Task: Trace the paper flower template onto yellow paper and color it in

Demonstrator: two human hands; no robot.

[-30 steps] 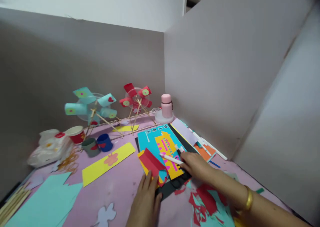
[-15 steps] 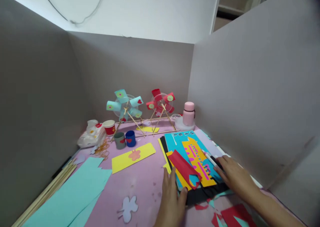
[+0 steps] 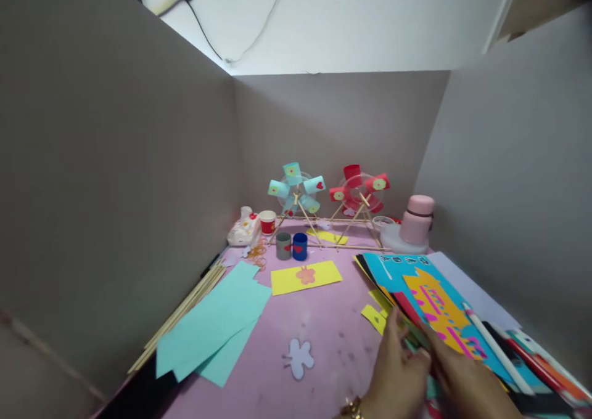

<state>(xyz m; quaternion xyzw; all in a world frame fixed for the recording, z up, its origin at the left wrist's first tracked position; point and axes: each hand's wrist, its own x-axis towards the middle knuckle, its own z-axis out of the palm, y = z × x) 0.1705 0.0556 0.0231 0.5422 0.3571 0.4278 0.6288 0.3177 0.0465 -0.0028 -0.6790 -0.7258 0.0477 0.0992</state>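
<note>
My left hand [image 3: 400, 366] is at the near left corner of a stack of coloured paper, with thumb and fingers curled together. What it pinches is hidden and blurred. My right hand [image 3: 469, 379] reaches in beside it, its fingers smeared by motion. Topping the stack is a blue sheet [image 3: 393, 274] bearing an orange castle-shaped cutout [image 3: 437, 308] with pink strips. A strip of red paper [image 3: 409, 308] shows just beyond my fingertips. Small yellow paper pieces [image 3: 374, 319] lie left of the stack.
Cyan sheets [image 3: 213, 320] and wooden sticks [image 3: 185, 317] lie left. A white butterfly cutout [image 3: 300, 358] and yellow card [image 3: 282, 282] lie mid-table. Behind stand two paper-cup wheels, a cyan one [image 3: 291, 172] and a red one [image 3: 352, 172], and a pink bottle [image 3: 417, 222]. Pens [image 3: 499, 348] rest right.
The view has swung left. My right hand has left the pens and come in next to my left hand, whose spread fingers are now curled.
</note>
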